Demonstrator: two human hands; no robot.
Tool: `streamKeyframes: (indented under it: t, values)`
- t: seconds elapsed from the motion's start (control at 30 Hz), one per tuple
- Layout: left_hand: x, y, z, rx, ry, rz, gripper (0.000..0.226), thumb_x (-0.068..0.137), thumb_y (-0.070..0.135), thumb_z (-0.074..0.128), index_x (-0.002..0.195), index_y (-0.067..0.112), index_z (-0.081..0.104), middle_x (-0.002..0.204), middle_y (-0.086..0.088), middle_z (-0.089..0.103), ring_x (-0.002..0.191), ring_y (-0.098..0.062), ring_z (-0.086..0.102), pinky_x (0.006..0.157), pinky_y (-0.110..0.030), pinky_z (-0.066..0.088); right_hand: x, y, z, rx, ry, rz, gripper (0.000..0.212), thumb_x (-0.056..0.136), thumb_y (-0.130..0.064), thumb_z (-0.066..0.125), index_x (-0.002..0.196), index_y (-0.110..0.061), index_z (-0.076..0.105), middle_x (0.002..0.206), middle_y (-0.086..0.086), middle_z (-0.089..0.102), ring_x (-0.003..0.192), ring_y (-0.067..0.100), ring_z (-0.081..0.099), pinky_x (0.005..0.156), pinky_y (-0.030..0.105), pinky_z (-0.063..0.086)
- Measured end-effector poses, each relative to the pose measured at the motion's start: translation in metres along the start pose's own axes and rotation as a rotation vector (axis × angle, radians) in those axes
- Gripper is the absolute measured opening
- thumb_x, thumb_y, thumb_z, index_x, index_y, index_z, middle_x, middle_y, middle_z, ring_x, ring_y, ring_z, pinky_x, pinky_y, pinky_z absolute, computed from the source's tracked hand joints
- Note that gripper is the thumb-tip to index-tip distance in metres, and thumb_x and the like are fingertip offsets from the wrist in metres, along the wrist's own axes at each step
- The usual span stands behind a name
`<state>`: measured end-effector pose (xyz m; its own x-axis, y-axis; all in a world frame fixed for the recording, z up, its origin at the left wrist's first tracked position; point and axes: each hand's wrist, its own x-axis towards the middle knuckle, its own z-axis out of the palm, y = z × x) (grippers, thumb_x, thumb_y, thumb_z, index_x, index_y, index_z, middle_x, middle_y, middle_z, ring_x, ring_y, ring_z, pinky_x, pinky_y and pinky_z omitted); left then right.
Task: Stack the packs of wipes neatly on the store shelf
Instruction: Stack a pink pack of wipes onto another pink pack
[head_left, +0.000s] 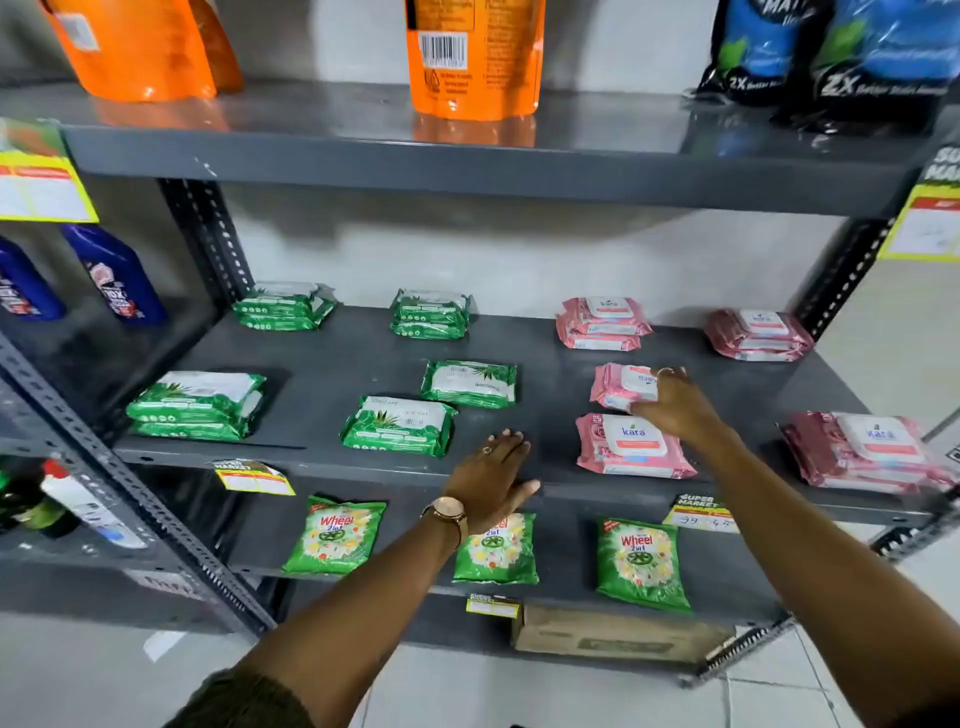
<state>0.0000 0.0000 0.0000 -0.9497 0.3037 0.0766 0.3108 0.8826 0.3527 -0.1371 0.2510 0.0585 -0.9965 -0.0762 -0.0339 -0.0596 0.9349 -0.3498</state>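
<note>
Right hand (675, 402) clamped on soft pink plastic wipes pack (621, 387), mid grey metal shelf (322, 364), behind second single pink pack (631, 447). Left hand (491, 480) flat, fingers apart, empty, at shelf's front edge. Pack likely light, squashy, slick film; grip across short sides, near stiff lid.

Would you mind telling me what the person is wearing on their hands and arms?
The left hand has a ring on one finger and a rose-gold round wristwatch on its wrist; an olive knitted sleeve sits near the elbow. The right hand also wears a ring; that forearm is bare.
</note>
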Motion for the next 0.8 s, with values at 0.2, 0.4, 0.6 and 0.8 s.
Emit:
streamKeyframes:
  t: [0.2, 0.4, 0.6, 0.8]
  values:
    - [0.012, 0.002, 0.012, 0.079, 0.101, -0.099, 0.064, 0.096, 0.045, 0.016, 0.132, 0.002, 0.046, 0.140, -0.016, 0.049, 0.132, -0.028, 0.042, 0.110, -0.042, 0.031, 0.024, -0.003, -0.016, -0.008, -0.105, 0.075, 0.076, 0.072, -0.028, 0.080, 0.130, 0.005, 0.044, 0.137, 0.024, 0.044, 0.123, 0.037, 0.047, 0.096, 0.037, 0.043]
    - [0.020, -0.001, 0.020, 0.105, 0.146, -0.141, 0.061, 0.093, 0.039, 0.024, 0.139, 0.000, 0.035, 0.146, -0.019, 0.040, 0.136, -0.032, 0.034, 0.113, -0.042, 0.024, 0.038, 0.000, -0.016, -0.047, -0.230, 0.030, 0.080, 0.069, -0.019, 0.080, 0.136, -0.003, 0.039, 0.134, 0.019, 0.050, 0.119, 0.034, 0.051, 0.096, 0.039, 0.046]
    - [0.023, -0.007, 0.021, 0.109, 0.154, -0.094, 0.060, 0.093, 0.039, 0.027, 0.140, 0.001, 0.032, 0.148, -0.018, 0.037, 0.138, -0.030, 0.030, 0.115, -0.041, 0.024, 0.041, 0.002, -0.028, 0.033, -0.139, -0.001, 0.065, 0.056, -0.019, 0.087, 0.115, -0.008, 0.061, 0.114, 0.012, 0.066, 0.102, 0.031, 0.061, 0.088, 0.038, 0.052]
    - [0.028, -0.009, 0.016, 0.123, 0.160, -0.070, 0.063, 0.089, 0.043, 0.029, 0.135, 0.001, 0.040, 0.142, -0.018, 0.046, 0.132, -0.031, 0.041, 0.108, -0.043, 0.036, 0.020, -0.009, -0.062, 0.117, -0.145, -0.112, 0.082, 0.051, -0.022, 0.089, 0.126, -0.017, 0.055, 0.120, 0.005, 0.062, 0.107, 0.024, 0.060, 0.093, 0.038, 0.051]
